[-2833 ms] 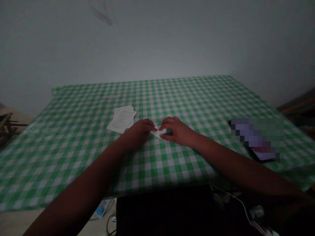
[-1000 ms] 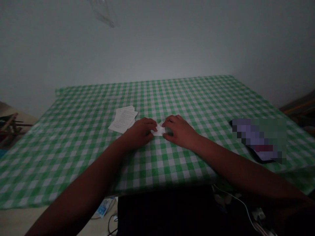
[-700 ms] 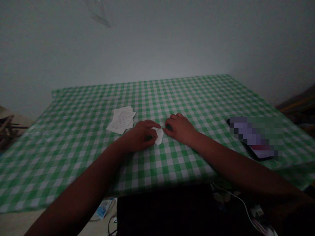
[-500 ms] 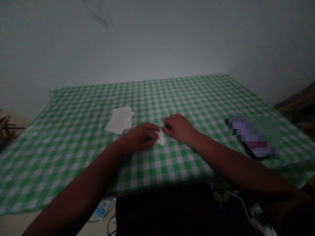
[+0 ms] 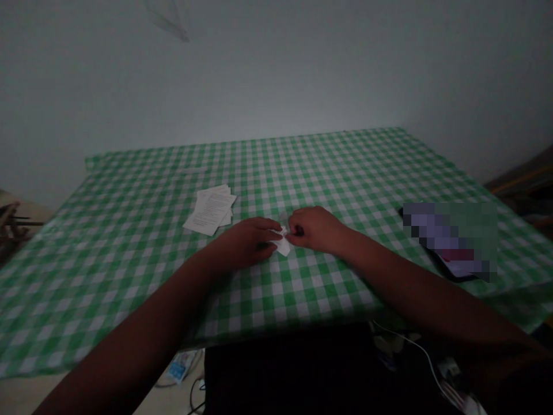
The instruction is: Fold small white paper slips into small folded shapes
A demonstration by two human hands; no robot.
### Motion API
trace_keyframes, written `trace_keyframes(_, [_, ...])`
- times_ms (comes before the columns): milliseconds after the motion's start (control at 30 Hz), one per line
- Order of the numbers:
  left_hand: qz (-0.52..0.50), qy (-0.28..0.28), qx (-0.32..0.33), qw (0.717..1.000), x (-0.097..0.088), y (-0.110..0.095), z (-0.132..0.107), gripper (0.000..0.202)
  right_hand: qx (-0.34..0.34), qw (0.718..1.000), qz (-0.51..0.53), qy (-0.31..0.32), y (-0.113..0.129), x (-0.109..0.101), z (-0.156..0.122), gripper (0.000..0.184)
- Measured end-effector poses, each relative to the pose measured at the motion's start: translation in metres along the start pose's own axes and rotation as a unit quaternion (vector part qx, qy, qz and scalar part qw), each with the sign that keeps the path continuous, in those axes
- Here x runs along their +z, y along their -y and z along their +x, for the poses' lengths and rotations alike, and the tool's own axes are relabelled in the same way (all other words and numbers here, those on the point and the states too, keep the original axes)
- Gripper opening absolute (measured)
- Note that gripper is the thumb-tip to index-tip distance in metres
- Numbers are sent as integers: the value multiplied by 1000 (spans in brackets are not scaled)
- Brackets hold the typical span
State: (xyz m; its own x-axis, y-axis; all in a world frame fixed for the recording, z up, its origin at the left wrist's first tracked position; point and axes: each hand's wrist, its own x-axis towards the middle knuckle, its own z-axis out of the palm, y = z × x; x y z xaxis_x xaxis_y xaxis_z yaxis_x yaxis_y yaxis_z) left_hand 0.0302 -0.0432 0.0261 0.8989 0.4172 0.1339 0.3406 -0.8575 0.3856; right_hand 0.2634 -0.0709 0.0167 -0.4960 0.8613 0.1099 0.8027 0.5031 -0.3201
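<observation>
A small piece of folded white paper (image 5: 284, 248) lies on the checked cloth between my two hands, partly covered by fingers. My left hand (image 5: 246, 242) holds its left side, with the fingertips over the paper and the thumb lower down beside it. From the right, my right hand (image 5: 317, 227) has its fingers curled in, and its thumb and forefinger pinch the paper's upper right part. The fingertips of both hands nearly meet there. To the left, past my left hand, printed paper sheets (image 5: 211, 212) rest in a loose, fanned stack.
A green and white checked tablecloth (image 5: 276, 178) covers the table, which stands against a pale wall (image 5: 276, 69). At the right lies a phone (image 5: 440, 242), its screen pixelated. A white cable (image 5: 415, 346) hangs below the table's front edge. A blue-and-white packet (image 5: 180, 366) lies on the floor.
My right hand has turned and curled its fingers tighter, its thumb and forefinger shifting slightly down onto the paper. My left hand has barely moved.
</observation>
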Motion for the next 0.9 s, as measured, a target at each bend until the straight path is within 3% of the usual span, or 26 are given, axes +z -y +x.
trace_keyframes(267, [14,-12,22,1000,-1,-1,0,25,88,996,-14,-27,-1,5,14,21])
trace_keyframes(400, [22,-14,21,999,0,-2,0,24,99,994,-19,-41,-1,7,18,23])
trace_keyframes(533, [24,-18,10,999,1,-2,0,25,73,996,-6,-44,-7,7,15,24])
trace_keyframes(667, [22,-25,7,999,3,-1,1,25,17,999,45,-8,-10,2,5,20])
trace_keyframes(900, [18,-22,-4,1000,5,0,4,22,-25,997,27,66,8,-10,-6,19])
